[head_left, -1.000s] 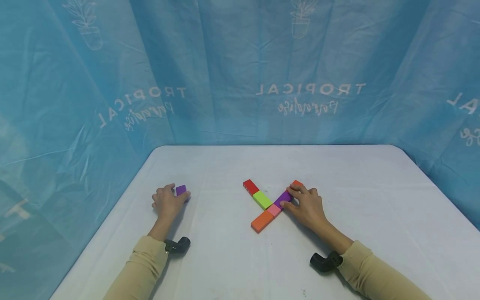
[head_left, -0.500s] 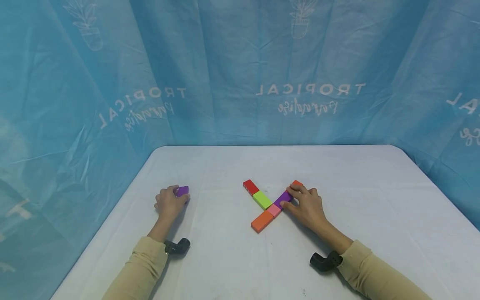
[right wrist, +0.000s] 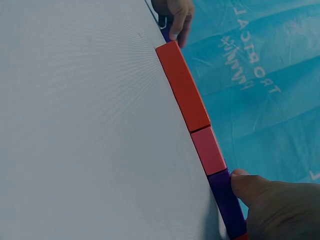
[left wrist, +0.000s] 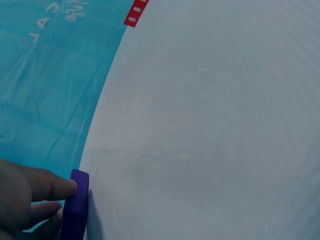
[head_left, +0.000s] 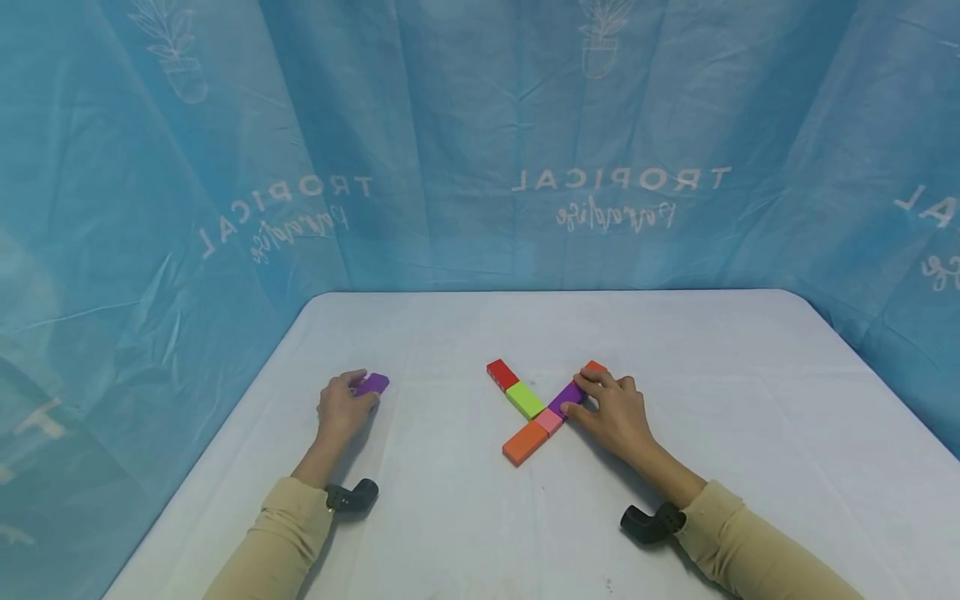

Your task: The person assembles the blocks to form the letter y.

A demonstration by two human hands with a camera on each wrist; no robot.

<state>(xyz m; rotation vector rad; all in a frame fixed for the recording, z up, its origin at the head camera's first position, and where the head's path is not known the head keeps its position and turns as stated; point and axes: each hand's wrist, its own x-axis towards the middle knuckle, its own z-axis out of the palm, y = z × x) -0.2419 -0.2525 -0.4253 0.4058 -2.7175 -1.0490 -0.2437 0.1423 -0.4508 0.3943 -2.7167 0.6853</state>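
At the left of the table, my left hand (head_left: 343, 410) pinches a loose purple block (head_left: 372, 384) between thumb and fingers. The left wrist view shows the thumb against that block's side (left wrist: 76, 207). Over the block pattern on the right, my right hand (head_left: 611, 414) grips another purple block (head_left: 564, 402) with thumb and fingers, partly covering it. That block joins a pink block (head_left: 549, 422) and an orange block (head_left: 525, 443) in a slanted row, with an orange-red block (head_left: 595, 366) at the far end. A lime green block (head_left: 525, 400) and a red block (head_left: 502, 375) branch off up-left.
A white-covered table (head_left: 442, 517) lies beneath everything. Blue printed curtains (head_left: 465, 150) hang behind it and along both sides. Each wrist carries a black camera mount, the left one (head_left: 352, 497) and the right one (head_left: 651, 525).
My left hand has turned the loose purple block clockwise and shifted it slightly right. The right hand and the joined blocks have stayed put.
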